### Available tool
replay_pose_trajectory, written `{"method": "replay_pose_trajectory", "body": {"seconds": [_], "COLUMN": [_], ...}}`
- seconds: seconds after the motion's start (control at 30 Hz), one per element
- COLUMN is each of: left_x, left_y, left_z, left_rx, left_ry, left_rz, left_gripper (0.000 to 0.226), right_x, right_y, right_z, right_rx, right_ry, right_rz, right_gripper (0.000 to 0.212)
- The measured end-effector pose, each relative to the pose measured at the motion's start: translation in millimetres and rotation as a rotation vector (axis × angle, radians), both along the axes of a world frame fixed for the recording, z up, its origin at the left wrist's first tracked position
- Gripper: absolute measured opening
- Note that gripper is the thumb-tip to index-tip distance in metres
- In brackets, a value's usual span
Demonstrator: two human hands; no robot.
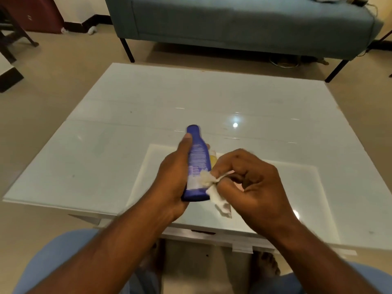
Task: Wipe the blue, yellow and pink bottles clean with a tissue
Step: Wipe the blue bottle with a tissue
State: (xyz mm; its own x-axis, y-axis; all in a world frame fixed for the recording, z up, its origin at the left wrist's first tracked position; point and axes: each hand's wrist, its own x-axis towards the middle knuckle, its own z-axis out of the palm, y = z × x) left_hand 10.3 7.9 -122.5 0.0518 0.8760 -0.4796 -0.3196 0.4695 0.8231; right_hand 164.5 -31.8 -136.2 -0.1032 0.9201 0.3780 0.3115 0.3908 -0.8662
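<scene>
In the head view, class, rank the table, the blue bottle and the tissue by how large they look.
1. Table, largest by far.
2. Blue bottle, held in the left hand.
3. Tissue, bunched in the right hand, smallest as shown.

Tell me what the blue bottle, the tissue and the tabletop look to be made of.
Blue bottle: probably plastic, smooth and opaque, with a printed label.
Tissue: soft white paper, crumpled and frayed at the edges.
Tabletop: likely glass or a glossy white laminate; it mirrors a ceiling light sharply.

white glossy table (148, 98) | teal sofa (233, 24) | beige floor (53, 81)
</scene>
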Motion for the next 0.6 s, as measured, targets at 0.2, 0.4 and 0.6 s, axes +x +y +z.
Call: {"method": "replay_pose_trajectory", "body": {"seconds": [0.2,0.4,0.6], "left_x": [12.4,-6.6,-3.2], "left_y": [-7.9,12.1,14.6], "left_z": [1.6,2.1,2.0], "left_rx": [0.057,-0.142,-0.107], "left_ry": [0.169,-0.211,-0.323], "left_rz": [-0.147,0.293,0.343], "left_gripper": [0.040,0.045,0.033], "right_x": [10.2,-5.4,-14.0], "right_y": [10.2,-5.9,-3.7], "right_z": [-4.1,-5.7,-3.3], "right_rx": [-0.052,-0.057,-0.066], "right_ry": [0.062,-0.034,0.034], "right_rz": [-0.199,0.030,-0.139], "right_gripper": [0.009,0.022,0.012]}}
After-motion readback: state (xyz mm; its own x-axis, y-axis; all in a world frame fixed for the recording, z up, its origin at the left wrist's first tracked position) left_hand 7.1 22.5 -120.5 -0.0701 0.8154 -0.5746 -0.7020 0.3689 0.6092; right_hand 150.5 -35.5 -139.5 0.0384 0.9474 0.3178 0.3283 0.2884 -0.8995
